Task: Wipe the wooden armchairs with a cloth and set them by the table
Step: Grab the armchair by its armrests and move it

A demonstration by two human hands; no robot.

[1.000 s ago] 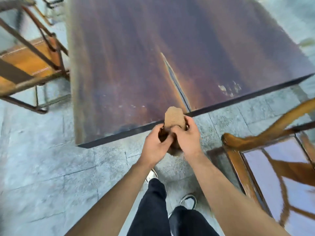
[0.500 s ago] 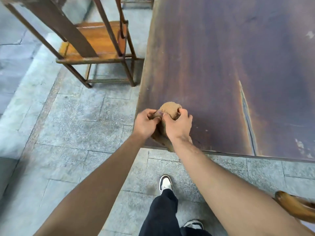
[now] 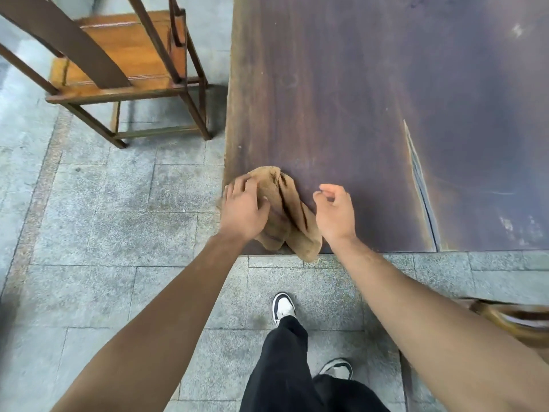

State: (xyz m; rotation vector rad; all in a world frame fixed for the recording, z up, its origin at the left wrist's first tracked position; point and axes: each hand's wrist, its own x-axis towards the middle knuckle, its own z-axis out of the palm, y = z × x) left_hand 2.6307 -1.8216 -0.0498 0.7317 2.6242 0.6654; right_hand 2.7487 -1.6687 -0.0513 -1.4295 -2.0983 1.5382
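Observation:
A tan cloth (image 3: 292,224) lies crumpled on the near left corner of the dark wooden table (image 3: 341,99), one end hanging over the front edge. My left hand (image 3: 243,208) rests on top of its left side with the fingers spread, not clenched. My right hand (image 3: 335,212) hovers just right of the cloth, off it, fingers loosely curled and holding nothing. One wooden armchair (image 3: 124,55) with an orange-brown seat stands at the table's left side. The curved arm of a second armchair (image 3: 517,319) shows at the lower right, blurred.
Grey stone floor tiles (image 3: 118,233) run left of and in front of the table. My legs in black trousers and black-and-white shoes (image 3: 283,307) stand close to the table's front edge. A long crack (image 3: 421,185) runs through the tabletop at right.
Both hands held the bunched cloth in front of me; the view swung left along the table, the cloth came down on the table corner, and my right hand let go of it.

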